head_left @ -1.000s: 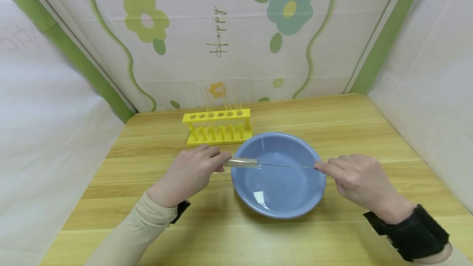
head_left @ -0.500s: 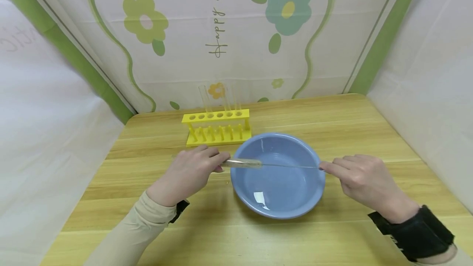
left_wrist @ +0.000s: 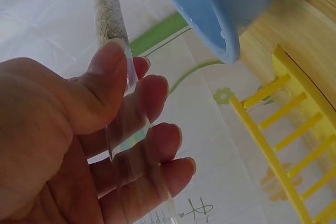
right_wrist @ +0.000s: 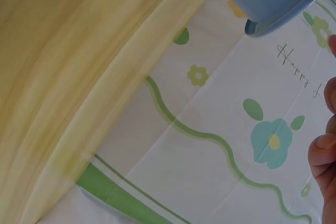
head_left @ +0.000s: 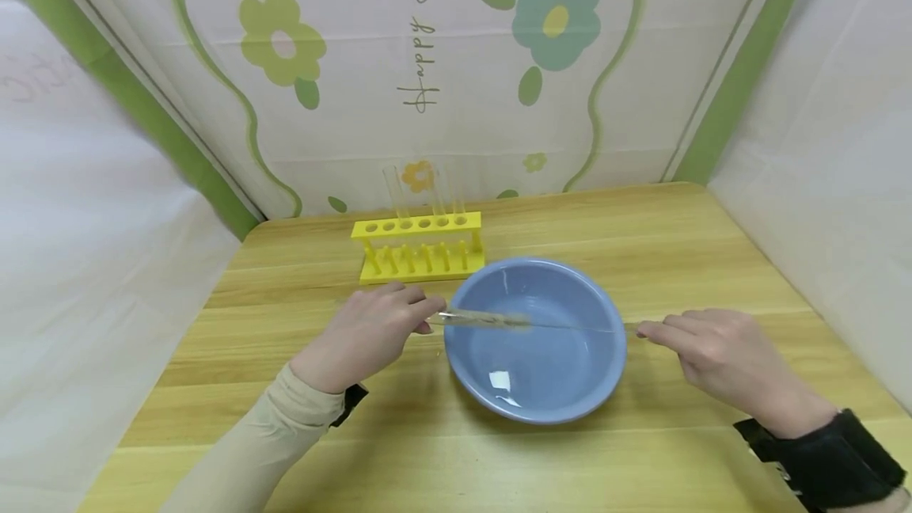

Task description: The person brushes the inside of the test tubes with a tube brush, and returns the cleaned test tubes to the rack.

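Note:
My left hand (head_left: 374, 335) grips a clear glass test tube (left_wrist: 131, 80), its thumb on one side and its fingers on the other in the left wrist view. Pale bristles of a test tube brush (left_wrist: 108, 17) fill the mouth end of the tube, and a tuft sticks out past the rim. From there a thin wire handle (head_left: 577, 328) runs rightward above the blue basin (head_left: 463, 390). My right hand (head_left: 727, 362) pinches the wire's far end, just right of the basin. Only that hand's fingertips (right_wrist: 323, 150) show at the edge of the right wrist view.
Behind the basin, to the left, stands a yellow test tube rack (head_left: 420, 271). It holds several upright glass tubes (head_left: 395, 188) near the back curtain (head_left: 456, 133). The basin sits on the wooden table (head_left: 499, 465), and white cloth hangs on both sides.
My right hand has moved to the right, drawing the wire with it. Bristles now poke out of the tube's mouth. My left hand has stayed nearly in place.

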A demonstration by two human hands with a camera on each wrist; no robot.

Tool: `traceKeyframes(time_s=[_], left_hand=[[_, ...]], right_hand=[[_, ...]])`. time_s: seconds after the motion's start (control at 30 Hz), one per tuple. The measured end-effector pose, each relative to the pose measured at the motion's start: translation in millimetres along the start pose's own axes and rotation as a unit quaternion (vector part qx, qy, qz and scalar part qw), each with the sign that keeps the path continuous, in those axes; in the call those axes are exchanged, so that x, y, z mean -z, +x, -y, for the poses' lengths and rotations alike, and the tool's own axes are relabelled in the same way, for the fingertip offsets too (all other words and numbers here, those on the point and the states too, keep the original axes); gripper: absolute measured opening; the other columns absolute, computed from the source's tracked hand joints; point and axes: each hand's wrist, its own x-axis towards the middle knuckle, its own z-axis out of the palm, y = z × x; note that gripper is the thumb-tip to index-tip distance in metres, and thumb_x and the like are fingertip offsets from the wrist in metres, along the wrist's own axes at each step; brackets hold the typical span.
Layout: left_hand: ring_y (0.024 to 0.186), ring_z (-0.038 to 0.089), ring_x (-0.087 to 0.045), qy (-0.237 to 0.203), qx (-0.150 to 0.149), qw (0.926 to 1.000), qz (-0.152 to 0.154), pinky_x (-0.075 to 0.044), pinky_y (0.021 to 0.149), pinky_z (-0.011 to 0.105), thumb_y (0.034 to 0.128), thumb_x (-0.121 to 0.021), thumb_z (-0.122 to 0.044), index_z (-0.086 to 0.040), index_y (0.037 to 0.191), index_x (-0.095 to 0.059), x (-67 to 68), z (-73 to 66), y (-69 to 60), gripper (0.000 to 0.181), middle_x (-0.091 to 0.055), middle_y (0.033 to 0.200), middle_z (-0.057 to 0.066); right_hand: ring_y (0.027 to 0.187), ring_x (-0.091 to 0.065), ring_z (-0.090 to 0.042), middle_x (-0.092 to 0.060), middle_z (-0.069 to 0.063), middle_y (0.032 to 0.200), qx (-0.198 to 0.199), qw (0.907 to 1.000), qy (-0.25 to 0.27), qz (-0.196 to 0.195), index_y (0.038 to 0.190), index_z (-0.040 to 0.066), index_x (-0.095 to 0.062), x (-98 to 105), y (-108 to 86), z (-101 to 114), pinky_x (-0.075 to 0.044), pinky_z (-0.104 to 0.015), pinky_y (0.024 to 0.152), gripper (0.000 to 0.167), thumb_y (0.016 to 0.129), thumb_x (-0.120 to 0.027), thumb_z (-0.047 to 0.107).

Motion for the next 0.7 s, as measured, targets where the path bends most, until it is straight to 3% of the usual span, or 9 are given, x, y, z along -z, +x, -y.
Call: traceKeyframes(time_s=[0.23,0.57,0.7], left_hand=[[0.068,0.015,-0.063,-0.005,0.001,1.0,-0.001,-0.049,0.049,0.026,0.0787,-0.082,-0.005,-0.015,0.107,-0.07,1.7,-0.9,-0.7,0.032,-0.063,0.079,-0.002],[0.069,0.015,-0.064,0.004,-0.004,1.0,-0.001,-0.049,0.049,0.025,0.0806,-0.081,-0.005,-0.014,0.107,-0.071,3.8,0.1,-0.8,0.03,-0.065,0.081,-0.002],[0.068,0.018,-0.064,0.049,0.0,0.9988,0.008,-0.048,0.046,0.025,0.0777,-0.083,-0.006,-0.013,0.104,-0.071,5.8,7.2,-4.2,0.029,-0.066,0.081,0.001]], right_hand=[[0.048,-0.052,-0.009,-0.06,0.006,0.064,0.01,0.9999,-0.004,0.001,0.087,0.008,-0.076,10,-10.3,-5,-0.044,-0.023,0.041,0.046,0.091,-0.031,0.002],[0.049,-0.041,-0.001,-0.047,0.013,0.06,-0.002,0.9997,-0.018,0.014,0.09,0.009,-0.074,24,-25.7,-15,-0.037,-0.018,0.041,0.045,0.092,-0.03,0.003],[0.05,-0.029,0.004,-0.045,0.013,0.058,-0.022,0.9985,-0.036,0.036,0.093,0.01,-0.074,37,-36.2,-23,-0.031,-0.016,0.039,0.046,0.094,-0.028,0.007]])
